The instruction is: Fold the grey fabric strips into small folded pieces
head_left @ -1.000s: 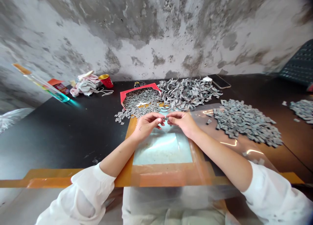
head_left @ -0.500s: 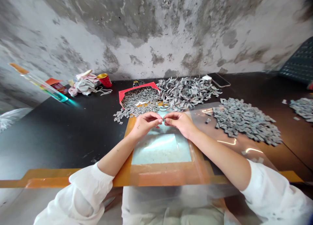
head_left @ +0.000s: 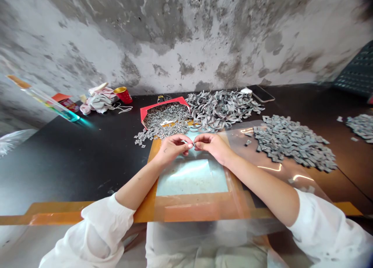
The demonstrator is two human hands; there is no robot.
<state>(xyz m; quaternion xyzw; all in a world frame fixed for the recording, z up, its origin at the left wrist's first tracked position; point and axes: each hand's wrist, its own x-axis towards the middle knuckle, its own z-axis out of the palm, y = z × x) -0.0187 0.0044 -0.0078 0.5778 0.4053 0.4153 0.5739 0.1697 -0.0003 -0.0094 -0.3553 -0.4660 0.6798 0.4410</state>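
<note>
Head view: left hand (head_left: 172, 149) and right hand (head_left: 212, 146) closed to a pinch, fingertips nearly meeting and gripping a tiny grey piece (head_left: 186, 142), mostly hidden and too small to make out, above a clear plastic sheet (head_left: 192, 178) edged in orange tape. Same pinch as a second earlier, hands barely shifted. Grey heap (head_left: 294, 143) to the right, tangled grey strips (head_left: 221, 109) and a red-rimmed cardboard tray (head_left: 161, 105) ahead, open black tabletop (head_left: 72, 159) to the left, a farther heap (head_left: 359, 127) cut off by the right edge.
</note>
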